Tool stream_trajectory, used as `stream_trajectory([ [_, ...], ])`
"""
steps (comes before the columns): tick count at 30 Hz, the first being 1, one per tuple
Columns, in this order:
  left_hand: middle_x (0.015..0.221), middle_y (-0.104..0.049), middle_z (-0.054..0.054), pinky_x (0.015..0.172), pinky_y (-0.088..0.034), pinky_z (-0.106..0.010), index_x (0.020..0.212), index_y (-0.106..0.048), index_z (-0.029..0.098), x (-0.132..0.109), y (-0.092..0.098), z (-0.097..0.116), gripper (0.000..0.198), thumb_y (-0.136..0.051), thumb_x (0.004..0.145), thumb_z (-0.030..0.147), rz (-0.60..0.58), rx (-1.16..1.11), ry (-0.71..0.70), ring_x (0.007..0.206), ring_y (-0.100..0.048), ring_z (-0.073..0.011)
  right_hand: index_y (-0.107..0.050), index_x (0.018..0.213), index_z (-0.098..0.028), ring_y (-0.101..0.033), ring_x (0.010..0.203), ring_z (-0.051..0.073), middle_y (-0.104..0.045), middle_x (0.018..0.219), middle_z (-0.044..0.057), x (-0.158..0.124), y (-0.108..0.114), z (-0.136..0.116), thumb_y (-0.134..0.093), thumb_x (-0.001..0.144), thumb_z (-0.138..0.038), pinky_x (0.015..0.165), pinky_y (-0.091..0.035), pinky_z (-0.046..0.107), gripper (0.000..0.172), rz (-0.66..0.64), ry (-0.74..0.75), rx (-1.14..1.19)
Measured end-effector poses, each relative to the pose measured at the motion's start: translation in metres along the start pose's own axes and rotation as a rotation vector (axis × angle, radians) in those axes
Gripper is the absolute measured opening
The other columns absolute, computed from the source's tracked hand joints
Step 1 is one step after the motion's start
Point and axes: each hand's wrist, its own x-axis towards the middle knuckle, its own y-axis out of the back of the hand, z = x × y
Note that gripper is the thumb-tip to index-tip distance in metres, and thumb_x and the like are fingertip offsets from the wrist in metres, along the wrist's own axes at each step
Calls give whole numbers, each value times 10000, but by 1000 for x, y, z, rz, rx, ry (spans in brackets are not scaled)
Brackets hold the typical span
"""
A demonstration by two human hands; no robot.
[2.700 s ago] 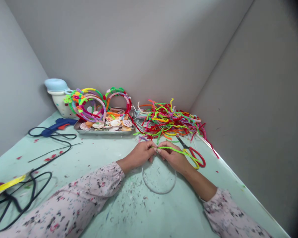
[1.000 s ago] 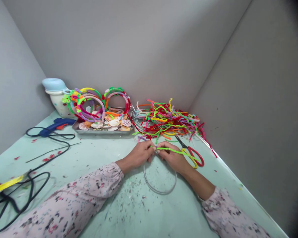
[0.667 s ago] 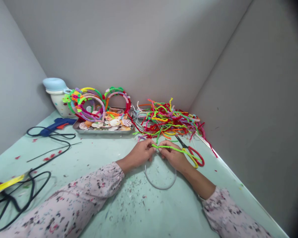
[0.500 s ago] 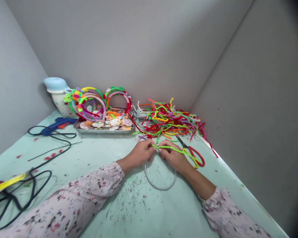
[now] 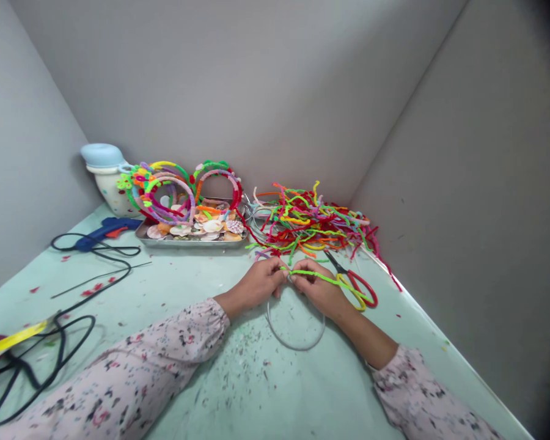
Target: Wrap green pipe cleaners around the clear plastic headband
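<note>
A lime green pipe cleaner (image 5: pixel 329 278) runs from between my hands out to the right, over the back of my right hand. Below them a plain grey hoop (image 5: pixel 297 349) hangs, its upper part hidden by my fingers. My left hand (image 5: pixel 260 283) is closed, pinching where the pipe cleaner's short end meets the hoop. Close beside it, my right hand (image 5: pixel 321 297) is also closed, thumb and finger on the pipe cleaner and the hoop. Scissors (image 5: pixel 335 263) with red and yellow handles lie just past my right hand; the pipe cleaner's tail crosses the handles.
Behind are a heap of coloured pipe cleaners (image 5: pixel 311 223) and a metal tray (image 5: pixel 192 243) of seashells with wrapped hoops (image 5: pixel 169 177). A lidded white container (image 5: pixel 112 190), blue glue gun (image 5: pixel 103 230) and black cord (image 5: pixel 64 342) sit left. Walls enclose the table.
My fingers have shifted slightly at the pinch point, and the pipe cleaner now sits a little lower against the hoop there. Everything else on the table stays put.
</note>
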Motion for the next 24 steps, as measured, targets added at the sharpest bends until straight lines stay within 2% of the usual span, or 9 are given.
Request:
stream_trajectory([
  [13,482,-548,37,537,-383,-191,793,-520,157,0,1,3,164,-459,849,299,-10,-42,11,461,-507,-84,-589,778,-197,-502,605,122,-577,704,-6,0,-3,3,-624,792,-361,556,-393,237,168,26,2,65],
  [19,486,-553,34,530,-377,-189,778,-521,156,1,-1,0,174,-464,845,306,0,-37,7,458,-506,-83,-609,754,-188,-447,572,106,-536,660,-17,1,-3,11,-618,800,-332,531,-351,224,151,53,76,-6],
  [24,476,-547,36,528,-378,-189,779,-514,158,1,-1,-2,174,-464,847,311,3,-47,17,452,-505,-84,-629,743,-185,-456,590,103,-540,693,-11,2,-3,9,-608,798,-254,552,-359,225,91,87,139,-49],
])
